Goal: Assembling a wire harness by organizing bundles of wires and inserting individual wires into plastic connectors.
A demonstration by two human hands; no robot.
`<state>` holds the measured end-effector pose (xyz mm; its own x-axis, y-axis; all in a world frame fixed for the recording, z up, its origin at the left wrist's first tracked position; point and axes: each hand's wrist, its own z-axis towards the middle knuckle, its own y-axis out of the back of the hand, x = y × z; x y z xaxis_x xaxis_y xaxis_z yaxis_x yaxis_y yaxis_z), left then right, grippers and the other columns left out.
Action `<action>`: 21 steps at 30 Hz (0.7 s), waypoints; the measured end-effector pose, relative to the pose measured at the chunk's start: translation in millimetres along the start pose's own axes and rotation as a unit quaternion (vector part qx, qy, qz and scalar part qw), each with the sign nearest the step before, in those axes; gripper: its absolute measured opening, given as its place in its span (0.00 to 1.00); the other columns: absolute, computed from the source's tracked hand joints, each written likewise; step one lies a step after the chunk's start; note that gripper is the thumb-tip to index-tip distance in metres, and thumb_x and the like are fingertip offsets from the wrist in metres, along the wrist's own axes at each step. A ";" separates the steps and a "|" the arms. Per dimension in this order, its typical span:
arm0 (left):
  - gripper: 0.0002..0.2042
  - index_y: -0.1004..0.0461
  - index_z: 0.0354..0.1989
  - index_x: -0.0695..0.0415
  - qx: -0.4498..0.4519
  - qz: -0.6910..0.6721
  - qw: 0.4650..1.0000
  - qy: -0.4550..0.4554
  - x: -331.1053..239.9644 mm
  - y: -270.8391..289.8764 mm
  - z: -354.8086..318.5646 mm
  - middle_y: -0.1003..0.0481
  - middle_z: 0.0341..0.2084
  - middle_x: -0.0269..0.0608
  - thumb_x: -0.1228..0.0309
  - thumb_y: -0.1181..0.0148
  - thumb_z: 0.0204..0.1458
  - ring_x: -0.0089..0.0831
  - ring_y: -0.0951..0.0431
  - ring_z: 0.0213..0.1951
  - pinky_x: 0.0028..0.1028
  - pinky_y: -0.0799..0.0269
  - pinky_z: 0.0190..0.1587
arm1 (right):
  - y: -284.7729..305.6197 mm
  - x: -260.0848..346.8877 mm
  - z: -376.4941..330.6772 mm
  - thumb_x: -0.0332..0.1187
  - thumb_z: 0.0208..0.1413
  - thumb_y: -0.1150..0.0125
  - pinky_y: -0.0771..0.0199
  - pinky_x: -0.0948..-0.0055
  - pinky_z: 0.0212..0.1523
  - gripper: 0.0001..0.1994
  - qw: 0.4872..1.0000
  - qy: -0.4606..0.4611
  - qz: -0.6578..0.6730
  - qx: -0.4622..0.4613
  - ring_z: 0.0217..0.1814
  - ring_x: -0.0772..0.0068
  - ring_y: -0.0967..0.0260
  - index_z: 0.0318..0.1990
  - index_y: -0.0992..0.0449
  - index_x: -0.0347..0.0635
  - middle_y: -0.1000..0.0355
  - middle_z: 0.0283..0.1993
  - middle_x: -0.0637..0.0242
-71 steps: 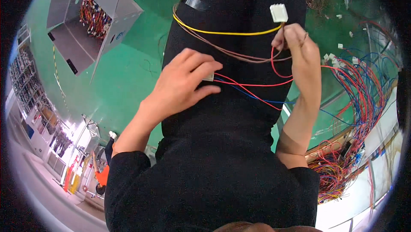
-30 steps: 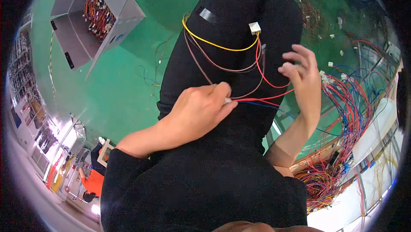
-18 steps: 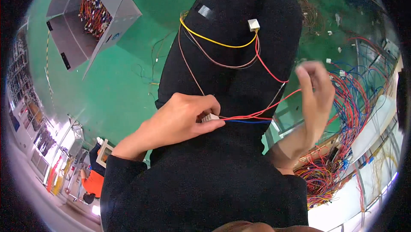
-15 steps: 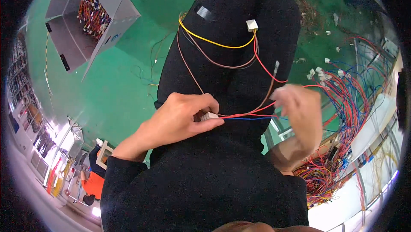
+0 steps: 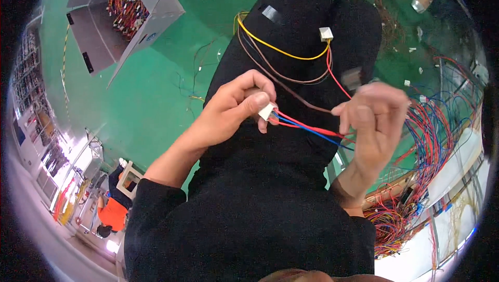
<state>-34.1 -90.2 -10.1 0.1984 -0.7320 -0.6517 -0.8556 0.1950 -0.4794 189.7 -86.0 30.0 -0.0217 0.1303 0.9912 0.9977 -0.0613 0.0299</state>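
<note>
Between the thumb and fingers of my left hand (image 5: 239, 102) is a white plastic wire connector (image 5: 266, 111), tilted above my lap. Red wires (image 5: 306, 127) and a blue wire (image 5: 317, 132) leave it toward the right. My right hand (image 5: 377, 121), slightly smeared by motion, pinches the end of a brown wire (image 5: 304, 101) at its fingertips, apart from the connector. A second white connector (image 5: 326, 34) lies on my right knee, with yellow, red and brown wires joined to it. The yellow wire (image 5: 280, 50) loops across my thighs.
At the far left, a grey box (image 5: 106, 56) holds a heap of wires with connectors. Bundled red and blue wires (image 5: 431, 131) hang at the right, above a tangled pile (image 5: 387, 227). Wire scraps lie on the green floor (image 5: 182, 37). A person in orange (image 5: 112, 213) is at lower left.
My left hand has raised and turned the connector, so its wire side shows. My right hand has moved slightly rightward and now pinches the brown wire. The view has shifted a little.
</note>
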 end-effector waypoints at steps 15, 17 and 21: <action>0.11 0.34 0.35 0.58 0.026 -0.146 0.987 0.068 2.1 5.2 10.5 0.28 0.24 0.35 0.61 0.51 0.60 0.19 0.26 0.23 0.20 0.28 0.25 | -15.5 10.8 5.9 0.17 0.40 0.37 0.45 0.79 0.20 0.07 0.971 0.064 -0.189 0.132 0.20 0.80 0.42 0.29 0.26 0.36 0.33 0.23 0.68; 0.11 0.34 0.35 0.58 0.023 -0.149 0.986 0.068 3.5 4.2 11.1 0.28 0.24 0.35 0.62 0.50 0.59 0.19 0.26 0.23 0.20 0.28 0.25 | -15.6 11.4 4.8 0.18 0.37 0.34 0.46 0.79 0.20 0.09 0.961 0.081 -0.220 0.145 0.19 0.77 0.42 0.28 0.26 0.37 0.35 0.22 0.67; 0.11 0.34 0.35 0.59 0.027 -0.153 0.986 0.068 -0.3 1.2 11.9 0.28 0.24 0.36 0.62 0.50 0.59 0.20 0.26 0.23 0.20 0.28 0.25 | -15.4 13.5 3.9 0.18 0.36 0.34 0.45 0.79 0.20 0.09 0.957 0.088 -0.236 0.143 0.19 0.77 0.42 0.28 0.26 0.37 0.35 0.22 0.67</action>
<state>-29.5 -82.0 -17.5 0.3740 -0.8420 -0.3887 -0.7379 -0.0163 -0.6747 174.3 -79.4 42.4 -0.4596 -0.0935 0.8832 0.8506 0.2395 0.4680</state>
